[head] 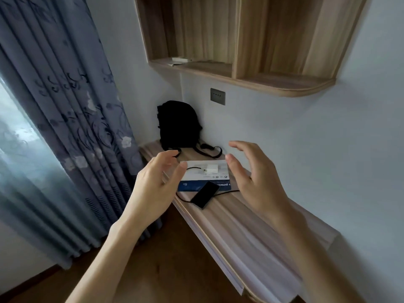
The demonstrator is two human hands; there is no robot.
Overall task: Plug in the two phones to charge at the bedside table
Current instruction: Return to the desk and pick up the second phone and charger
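Observation:
One black phone (205, 194) lies face up on the wooden bedside table (251, 224), with a black cable (227, 192) running to it. Behind it rests a white and blue box (216, 180) carrying a small white charger (211, 167) and a thin cord. My left hand (156, 182) hovers left of the box, fingers spread and empty. My right hand (251, 171) hovers to the right of the box, also spread and empty. A dark wall socket (217, 96) sits above the table. I see no second phone.
A black backpack (178, 125) stands at the table's far end against the wall. A wooden wall shelf (240, 68) hangs overhead with small white items on it. Blue patterned curtains (65, 127) fill the left side. Brown floor lies below.

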